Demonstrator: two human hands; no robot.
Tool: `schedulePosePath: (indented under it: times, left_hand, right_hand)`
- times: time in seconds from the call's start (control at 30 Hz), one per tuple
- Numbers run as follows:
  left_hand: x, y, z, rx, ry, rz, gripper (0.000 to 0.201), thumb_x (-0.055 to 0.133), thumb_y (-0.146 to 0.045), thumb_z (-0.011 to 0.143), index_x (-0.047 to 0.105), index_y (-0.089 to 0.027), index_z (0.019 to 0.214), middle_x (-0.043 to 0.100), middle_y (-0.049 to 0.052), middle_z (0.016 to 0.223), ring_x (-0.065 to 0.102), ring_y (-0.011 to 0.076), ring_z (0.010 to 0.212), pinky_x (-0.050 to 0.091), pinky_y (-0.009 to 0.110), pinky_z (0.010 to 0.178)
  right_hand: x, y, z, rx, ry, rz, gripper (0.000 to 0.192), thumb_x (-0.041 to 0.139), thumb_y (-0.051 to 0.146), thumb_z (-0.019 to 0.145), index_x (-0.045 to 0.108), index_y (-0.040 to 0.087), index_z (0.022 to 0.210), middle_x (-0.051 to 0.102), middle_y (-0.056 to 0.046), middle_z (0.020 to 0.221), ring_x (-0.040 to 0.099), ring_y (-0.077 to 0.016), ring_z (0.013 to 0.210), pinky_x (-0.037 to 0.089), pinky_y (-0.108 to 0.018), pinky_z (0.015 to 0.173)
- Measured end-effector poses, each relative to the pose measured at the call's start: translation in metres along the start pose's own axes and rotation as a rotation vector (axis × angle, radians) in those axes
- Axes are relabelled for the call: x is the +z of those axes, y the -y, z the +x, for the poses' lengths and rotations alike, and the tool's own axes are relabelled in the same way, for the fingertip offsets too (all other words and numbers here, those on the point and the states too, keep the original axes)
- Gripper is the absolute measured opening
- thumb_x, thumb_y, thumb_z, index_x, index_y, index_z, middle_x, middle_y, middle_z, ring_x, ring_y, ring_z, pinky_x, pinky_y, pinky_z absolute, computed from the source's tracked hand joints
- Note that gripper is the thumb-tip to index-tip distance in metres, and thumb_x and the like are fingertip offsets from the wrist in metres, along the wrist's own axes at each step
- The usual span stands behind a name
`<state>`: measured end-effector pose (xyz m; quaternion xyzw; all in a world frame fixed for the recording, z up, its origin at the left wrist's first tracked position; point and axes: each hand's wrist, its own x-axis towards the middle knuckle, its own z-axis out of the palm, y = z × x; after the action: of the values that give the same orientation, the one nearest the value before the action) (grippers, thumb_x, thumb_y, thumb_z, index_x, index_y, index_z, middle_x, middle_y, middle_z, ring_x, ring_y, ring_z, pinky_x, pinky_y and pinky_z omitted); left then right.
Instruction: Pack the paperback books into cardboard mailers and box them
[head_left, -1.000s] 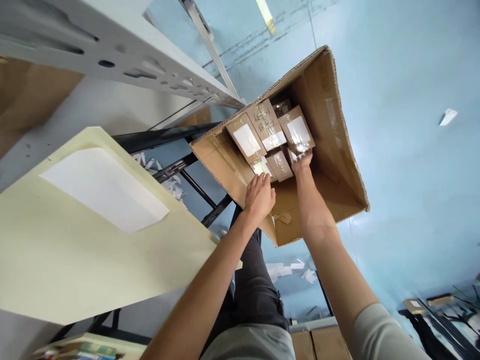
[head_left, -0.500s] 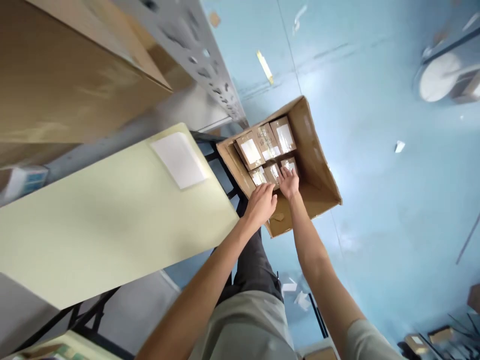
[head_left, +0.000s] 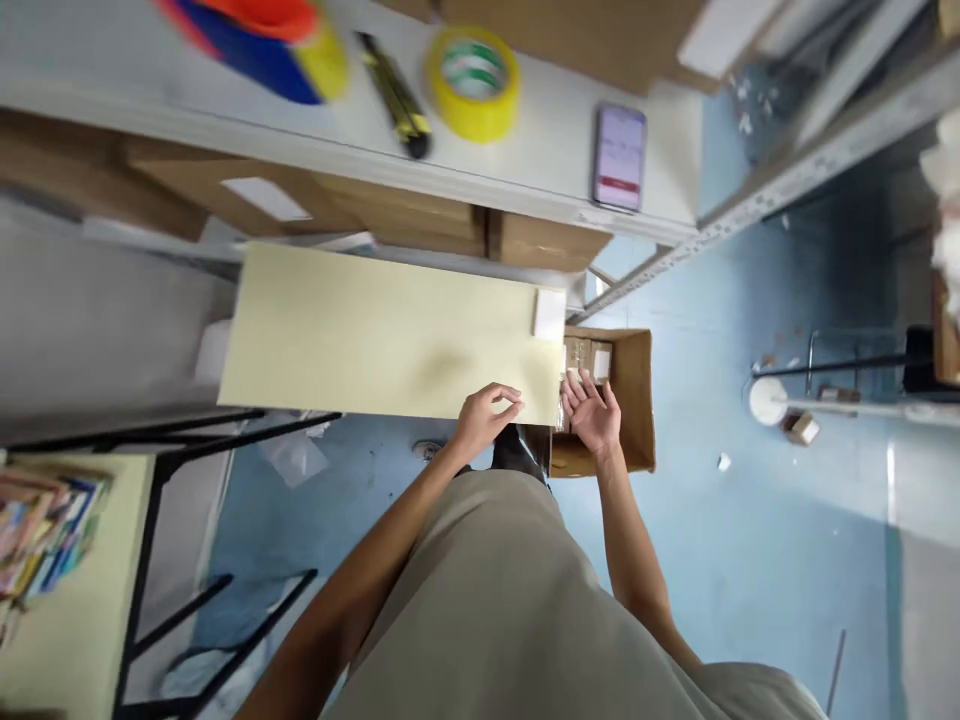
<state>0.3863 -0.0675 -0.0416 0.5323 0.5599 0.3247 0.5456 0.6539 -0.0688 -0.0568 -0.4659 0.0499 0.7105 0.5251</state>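
Observation:
My left hand is over the front edge of the pale yellow table, fingers curved and thumb apart with a see-through gap; nothing shows in it. My right hand is palm up with fingers spread, holding nothing, above the open cardboard carton. Inside the carton lie small taped boxes with white labels, partly hidden by my right hand and the table end. A white stack of paper or labels rests at the table's right end, near the carton.
Above the table, a shelf bears a yellow tape roll, a cutter knife and a phone. Cartons sit beneath it. A metal shelf post rises right. Another table with colourful packets stands at lower left.
Both hands have come up out of the carton, the left moving over the table edge. My view has turned and risen, so the shelf with tape, knife and phone now shows.

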Motion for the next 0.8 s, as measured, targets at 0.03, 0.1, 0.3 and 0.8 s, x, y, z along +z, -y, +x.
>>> schedulePosePath:
  times: [0.03, 0.1, 0.3, 0.8]
  left_hand:
    - [-0.025, 0.004, -0.015, 0.002, -0.082, -0.041, 0.017, 0.078, -0.04, 0.096, 0.073, -0.025, 0.091, 0.089, 0.008, 0.113, 0.085, 0.0255, 0.113, 0.065, 0.044, 0.112]
    - [-0.075, 0.015, -0.049, -0.004, -0.244, -0.094, 0.034, 0.08, -0.055, 0.095, 0.07, -0.025, 0.083, 0.087, 0.006, 0.096, 0.083, 0.0244, 0.099, 0.066, 0.04, 0.101]
    - [-0.205, 0.059, -0.169, -0.105, -0.682, -0.313, 0.067, 0.068, -0.083, 0.1, 0.064, -0.025, 0.068, 0.049, -0.005, 0.048, 0.047, 0.014, 0.048, 0.045, 0.031, 0.056]
    - [-0.365, 0.16, -0.356, -0.112, -1.455, -0.687, 0.056, 0.08, -0.071, 0.097, 0.082, -0.018, 0.114, 0.088, 0.008, 0.093, 0.079, 0.0221, 0.073, 0.065, 0.039, 0.082]
  right_hand:
    - [0.02, -0.012, -0.006, 0.008, 0.032, -0.048, 0.04, 0.05, 0.051, 0.117, 0.08, 0.032, 0.136, 0.087, -0.007, 0.142, 0.084, -0.0236, 0.129, 0.072, -0.045, 0.111]
    - [0.061, -0.043, -0.013, 0.043, 0.109, -0.149, 0.039, 0.055, 0.053, 0.114, 0.08, 0.033, 0.137, 0.087, -0.007, 0.141, 0.083, -0.0243, 0.133, 0.07, -0.047, 0.115]
    - [0.183, -0.179, -0.019, 0.256, 0.455, -0.541, 0.054, 0.077, 0.067, 0.101, 0.079, 0.031, 0.141, 0.083, -0.01, 0.149, 0.075, -0.0281, 0.146, 0.062, -0.048, 0.125]
    - [0.384, -0.487, -0.068, 0.697, 1.051, -1.151, 0.064, 0.089, 0.075, 0.087, 0.083, 0.035, 0.137, 0.085, -0.007, 0.145, 0.079, -0.0298, 0.135, 0.057, -0.049, 0.124]
